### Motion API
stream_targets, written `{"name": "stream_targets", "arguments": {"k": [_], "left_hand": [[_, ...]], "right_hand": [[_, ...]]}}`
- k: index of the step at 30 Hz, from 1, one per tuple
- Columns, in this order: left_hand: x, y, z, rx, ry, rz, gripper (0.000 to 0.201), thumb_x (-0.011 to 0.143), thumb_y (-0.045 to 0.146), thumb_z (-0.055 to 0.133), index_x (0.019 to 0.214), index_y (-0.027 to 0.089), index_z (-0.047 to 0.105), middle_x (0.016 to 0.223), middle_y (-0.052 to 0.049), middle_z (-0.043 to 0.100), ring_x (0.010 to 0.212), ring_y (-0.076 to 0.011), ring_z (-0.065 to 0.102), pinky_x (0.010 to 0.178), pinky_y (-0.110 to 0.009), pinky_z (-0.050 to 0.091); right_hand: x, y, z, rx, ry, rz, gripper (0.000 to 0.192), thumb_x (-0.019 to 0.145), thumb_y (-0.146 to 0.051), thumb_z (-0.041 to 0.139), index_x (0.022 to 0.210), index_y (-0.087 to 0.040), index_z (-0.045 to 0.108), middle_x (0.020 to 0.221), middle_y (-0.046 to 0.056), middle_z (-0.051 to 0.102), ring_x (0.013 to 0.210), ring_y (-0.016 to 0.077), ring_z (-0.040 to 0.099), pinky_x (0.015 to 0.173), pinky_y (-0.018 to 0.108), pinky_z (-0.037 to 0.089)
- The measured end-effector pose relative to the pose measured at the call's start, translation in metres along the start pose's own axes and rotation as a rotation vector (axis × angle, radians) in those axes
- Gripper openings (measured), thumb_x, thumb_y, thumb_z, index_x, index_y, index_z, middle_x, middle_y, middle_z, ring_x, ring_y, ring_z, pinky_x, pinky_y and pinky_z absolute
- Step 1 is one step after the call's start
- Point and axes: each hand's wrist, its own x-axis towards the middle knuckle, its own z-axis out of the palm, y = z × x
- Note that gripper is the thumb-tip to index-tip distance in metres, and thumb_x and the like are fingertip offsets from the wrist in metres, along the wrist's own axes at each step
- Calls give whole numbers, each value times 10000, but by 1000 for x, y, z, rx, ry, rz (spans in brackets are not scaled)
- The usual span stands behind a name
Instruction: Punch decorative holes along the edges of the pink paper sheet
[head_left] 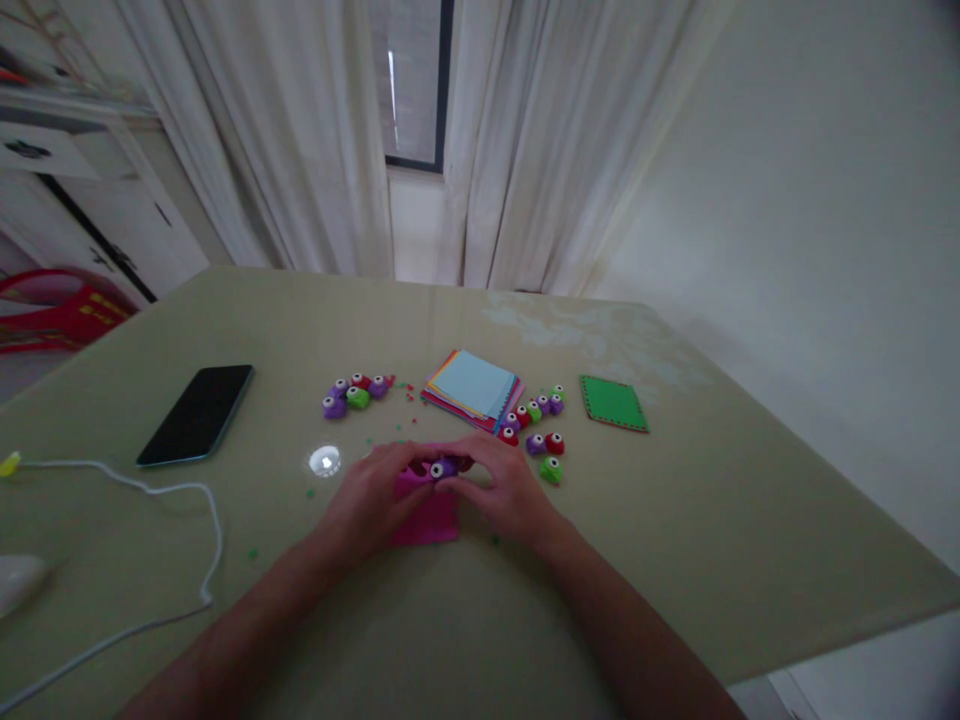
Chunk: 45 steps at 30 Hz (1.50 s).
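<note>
My left hand (367,495) and my right hand (510,485) meet over a pink square sheet (431,522) near the table's middle. Between their fingertips they pinch a small purple one-eyed figure (448,468) from both sides, its white eye facing me. Dark red bits show beside it, partly hidden by my fingers. Just beyond my right hand several similar figures in purple, red and green (534,410) stand in a row, with a few more, among them a green one (551,470), closer to me. Another cluster of one-eyed figures (358,397) sits beyond my left hand.
A stack of coloured square sheets (474,385) lies past my hands. At right is a green stitched square (613,403). A black phone (199,415) and a white cable (214,520) lie at left. Tiny green and red scraps dot the table (675,560).
</note>
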Motion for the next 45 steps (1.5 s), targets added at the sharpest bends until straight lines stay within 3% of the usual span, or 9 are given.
{"name": "stream_targets", "arguments": {"k": [3,8,12,19,26,32,35,41,45], "left_hand": [[1,-9,-4,83,-13,8,254,1018,435,653,1188,265,735,1133,-58,800,1057,-276,734,979,-420,559],[2,-26,-8,324,-61,62,603,964,621,701,1421,230,666,1457,-145,667,1334,-391,598,1145,-584,426],[2,-31,-6,322,-145,-9,708,911,662,741,1450,210,662,1368,-150,655,1257,-382,593,1099,-556,457],[7,-27,-10,245,-198,-206,728,803,606,857,1378,191,693,1187,-121,656,1147,-373,588,1012,-514,483],[8,-29,-16,210,-183,-175,468,776,522,891,1090,218,727,1245,-98,650,1187,-362,583,1028,-495,467],[7,-38,-18,230,-127,-177,642,792,582,861,1284,202,699,1273,-115,676,1210,-377,607,1060,-509,455],[7,-37,-19,263,-138,-200,559,816,565,838,1261,241,739,1227,-107,713,1181,-397,626,1023,-536,448],[8,-34,-20,22,-155,-176,309,813,437,822,1054,254,758,1079,-65,731,1019,-318,679,900,-425,510],[8,-29,-19,-319,-117,-281,615,804,407,849,1348,261,603,1021,-26,727,869,-254,708,767,-364,559]], "right_hand": [[1,5,-5,17,55,141,282,968,-384,804,1185,-205,788,1070,82,793,919,211,733,841,335,591],[2,23,-10,-72,148,229,187,972,-246,777,1141,-168,790,1077,94,785,950,214,727,873,340,572],[1,26,-8,-49,128,265,237,966,-235,772,1197,-183,774,1137,96,775,977,214,722,866,337,565],[4,26,-8,227,106,392,243,957,-350,758,1146,-198,781,1002,57,793,848,200,716,799,333,565],[3,35,-6,316,119,428,331,891,-345,780,1193,-209,760,1125,75,779,867,196,719,811,340,588],[3,37,-4,305,129,417,352,876,-291,770,1220,-217,757,1142,76,781,902,204,715,864,358,582],[3,36,-3,310,130,410,334,876,-282,766,1204,-220,755,1097,68,789,902,207,718,852,353,585],[3,33,-1,311,141,377,319,863,-292,786,1172,-224,745,1099,64,788,932,214,733,876,364,590],[3,26,-1,342,132,366,285,876,-301,778,1149,-230,738,1091,65,787,947,218,737,859,363,598]]}}
